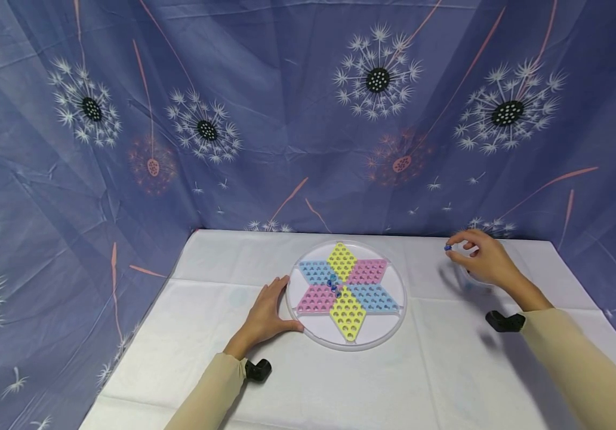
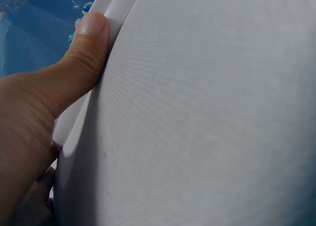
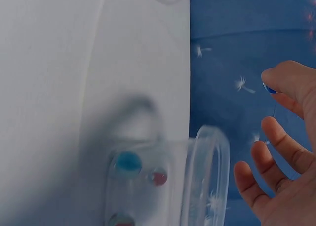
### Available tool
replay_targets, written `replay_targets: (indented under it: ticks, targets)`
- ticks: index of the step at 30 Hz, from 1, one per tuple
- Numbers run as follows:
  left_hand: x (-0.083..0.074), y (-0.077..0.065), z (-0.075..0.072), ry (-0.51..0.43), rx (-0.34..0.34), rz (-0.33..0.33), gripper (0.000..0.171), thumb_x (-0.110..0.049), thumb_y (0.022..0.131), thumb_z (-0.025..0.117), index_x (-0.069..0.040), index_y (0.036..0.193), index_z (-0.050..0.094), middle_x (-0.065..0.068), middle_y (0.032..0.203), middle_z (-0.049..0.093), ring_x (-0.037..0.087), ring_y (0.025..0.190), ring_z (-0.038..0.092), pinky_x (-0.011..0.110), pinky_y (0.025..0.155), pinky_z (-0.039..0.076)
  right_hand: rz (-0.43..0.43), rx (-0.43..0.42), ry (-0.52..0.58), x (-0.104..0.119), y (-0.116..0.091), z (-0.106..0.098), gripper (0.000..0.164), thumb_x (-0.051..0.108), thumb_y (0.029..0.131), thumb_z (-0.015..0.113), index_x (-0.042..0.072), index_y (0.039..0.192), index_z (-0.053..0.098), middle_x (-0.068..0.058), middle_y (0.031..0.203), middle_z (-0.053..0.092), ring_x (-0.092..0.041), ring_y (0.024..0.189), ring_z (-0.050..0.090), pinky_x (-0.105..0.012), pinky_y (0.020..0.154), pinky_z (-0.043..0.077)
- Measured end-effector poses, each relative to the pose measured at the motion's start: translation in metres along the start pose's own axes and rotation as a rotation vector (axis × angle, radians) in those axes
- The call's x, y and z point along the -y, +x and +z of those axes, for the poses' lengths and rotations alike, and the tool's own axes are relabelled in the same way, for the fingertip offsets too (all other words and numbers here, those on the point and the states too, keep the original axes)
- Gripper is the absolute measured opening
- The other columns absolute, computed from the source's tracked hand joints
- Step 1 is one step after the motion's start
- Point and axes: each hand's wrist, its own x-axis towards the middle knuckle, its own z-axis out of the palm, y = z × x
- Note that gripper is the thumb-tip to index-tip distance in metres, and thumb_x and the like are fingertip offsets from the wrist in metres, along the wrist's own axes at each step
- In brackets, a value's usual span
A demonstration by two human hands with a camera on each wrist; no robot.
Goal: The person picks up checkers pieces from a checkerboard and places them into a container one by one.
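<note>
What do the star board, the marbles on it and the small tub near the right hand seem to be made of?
Star board: probably moulded plastic, smooth; its even colours and crisp raised rim suggest it. Marbles: likely glass, glossy; they show bright highlights, though acrylic is possible. Tub: probably clear plastic, shiny; the balls inside show through its wall.

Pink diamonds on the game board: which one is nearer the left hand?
The lower-left pink diamond, on the side by the left hand; the other pink diamond is upper right.
</note>
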Motion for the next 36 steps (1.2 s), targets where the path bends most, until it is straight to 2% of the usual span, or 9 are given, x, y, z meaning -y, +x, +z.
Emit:
replay_targets:
  ticks: [5,10,19,28,36]
  targets:
    - [0.0,0.0,0.0,-0.012,0.004,-0.011,0.127,-0.049,0.062,0.097,-0.007,0.162,0.03,0.019,0.165,0.031,0.035,0.155,0.022,0.047,0.129,0.012,0.002,-0.016,0.003,-0.011,-0.004,-0.003,0.024,0.024,0.097,0.072,0.012,0.118,0.071,-0.019,0.128,0.057,-0.041,0.103,0.06,-0.042,0.069,0.057]
    - [0.0,0.0,-0.001,-0.01,0.003,-0.01,0.128,-0.049,0.062,0.097,-0.008,0.162,0.03,0.019,0.165,0.031,0.035,0.155,0.022,0.047,0.129,0.012,0.027,-0.046,-0.016,-0.02,-0.007,-0.006,0.026,0.027,0.097,0.072,0.012,0.119,0.072,-0.02,0.129,0.058,-0.042,0.105,0.059,-0.048,0.074,0.054]
    - [0.0,0.0,0.0,-0.003,0.002,-0.007,0.128,-0.05,0.061,0.097,-0.007,0.162,0.03,0.017,0.165,0.032,0.033,0.155,0.022,0.046,0.13,0.011,0.102,-0.031,-0.044,-0.033,-0.012,-0.009,0.034,0.035,0.1,0.068,0.008,0.122,0.069,-0.025,0.13,0.054,-0.042,0.106,0.056,-0.048,0.071,0.053]
    - [-0.001,-0.001,-0.001,0.003,0.003,-0.005,0.127,-0.049,0.062,0.097,-0.007,0.161,0.03,0.016,0.165,0.033,0.033,0.155,0.022,0.046,0.13,0.011,0.126,-0.037,-0.074,-0.048,-0.011,-0.007,0.032,0.03,0.1,0.068,0.004,0.119,0.069,-0.029,0.123,0.061,-0.045,0.101,0.059,-0.053,0.071,0.052]
    - [-0.001,0.0,-0.001,0.008,0.014,-0.026,0.128,-0.05,0.062,0.097,-0.009,0.162,0.029,0.015,0.166,0.031,0.032,0.156,0.021,0.046,0.129,0.011,0.158,-0.012,-0.089,-0.057,-0.01,-0.005,0.03,0.03,0.099,0.069,0.005,0.116,0.07,-0.029,0.121,0.061,-0.046,0.1,0.06,-0.047,0.068,0.052]
